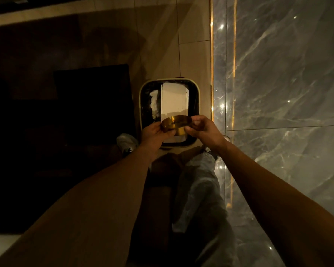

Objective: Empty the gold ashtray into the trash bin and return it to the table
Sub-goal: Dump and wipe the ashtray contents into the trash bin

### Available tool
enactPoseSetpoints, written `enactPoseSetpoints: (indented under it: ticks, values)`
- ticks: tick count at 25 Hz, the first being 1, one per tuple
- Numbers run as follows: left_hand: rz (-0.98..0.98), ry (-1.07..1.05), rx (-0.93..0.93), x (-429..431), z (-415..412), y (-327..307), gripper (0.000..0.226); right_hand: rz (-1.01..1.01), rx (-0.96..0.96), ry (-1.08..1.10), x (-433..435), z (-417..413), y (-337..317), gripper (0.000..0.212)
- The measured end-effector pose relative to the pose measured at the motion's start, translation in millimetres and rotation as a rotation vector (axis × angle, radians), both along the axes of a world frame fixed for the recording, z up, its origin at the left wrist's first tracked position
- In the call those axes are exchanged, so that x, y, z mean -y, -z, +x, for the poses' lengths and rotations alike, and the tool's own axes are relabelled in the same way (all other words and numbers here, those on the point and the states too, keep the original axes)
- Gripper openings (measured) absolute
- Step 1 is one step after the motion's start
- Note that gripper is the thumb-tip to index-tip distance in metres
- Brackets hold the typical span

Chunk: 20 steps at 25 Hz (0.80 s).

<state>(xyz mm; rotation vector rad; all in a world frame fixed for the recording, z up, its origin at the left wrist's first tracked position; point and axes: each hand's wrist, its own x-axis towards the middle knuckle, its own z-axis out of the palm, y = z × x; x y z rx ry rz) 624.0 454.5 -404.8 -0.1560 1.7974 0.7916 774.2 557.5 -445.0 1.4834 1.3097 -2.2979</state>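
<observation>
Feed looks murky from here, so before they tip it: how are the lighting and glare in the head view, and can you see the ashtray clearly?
Head view: dim and warm; the left side is nearly black. Point glare speckles the marble wall. The gold ashtray, held by the left hand and right hand over the trash bin, is lit enough to read. Wide-angle bending shows at the edges.

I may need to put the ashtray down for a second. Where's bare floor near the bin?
Bare tan floor lies beyond the trash bin, left of the gold strip. Crowded: both hands hold the gold ashtray over the bin; shoe at its near-left.
</observation>
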Motion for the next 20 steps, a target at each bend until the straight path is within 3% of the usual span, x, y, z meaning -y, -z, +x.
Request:
enactPoseSetpoints:
  ticks: [6,13,20]
  values:
    - [-0.004,-0.059,-0.077,-7,0,1,0.033,0.055,0.001,0.056,6,-11,-3,0.021]
    - [-0.110,-0.081,-0.187,-18,-1,11,0.035,0.083,0.138,0.135,11,-25,6,0.035]
    - [-0.153,-0.012,-0.261,-26,4,17,0.036,0.184,0.218,0.202,15,-38,8,0.035]
